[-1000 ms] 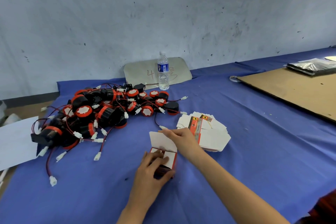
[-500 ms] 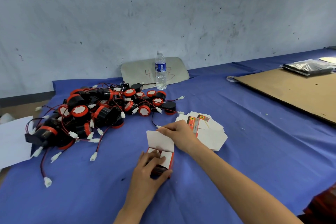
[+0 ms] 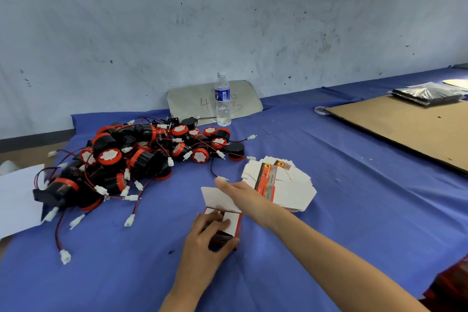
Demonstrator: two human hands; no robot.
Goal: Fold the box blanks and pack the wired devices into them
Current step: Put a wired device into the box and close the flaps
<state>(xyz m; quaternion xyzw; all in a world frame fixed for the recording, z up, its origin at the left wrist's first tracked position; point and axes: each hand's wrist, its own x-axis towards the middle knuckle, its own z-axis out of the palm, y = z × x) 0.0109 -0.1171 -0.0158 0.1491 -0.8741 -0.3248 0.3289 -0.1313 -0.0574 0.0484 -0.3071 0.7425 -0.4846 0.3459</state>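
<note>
Holding box (image 3: 229,223), left hand (image 3: 202,240), right hand (image 3: 240,195) on flap

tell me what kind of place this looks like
Probably a small workshop packing bench: a heap of wired devices on a blue cloth, a stack of box blanks beside it, and cardboard by a scuffed wall.

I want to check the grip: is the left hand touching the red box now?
Touching. The head view shows the left hand on the red box, fingers on its white top flaps, thumb against its near side.
</note>
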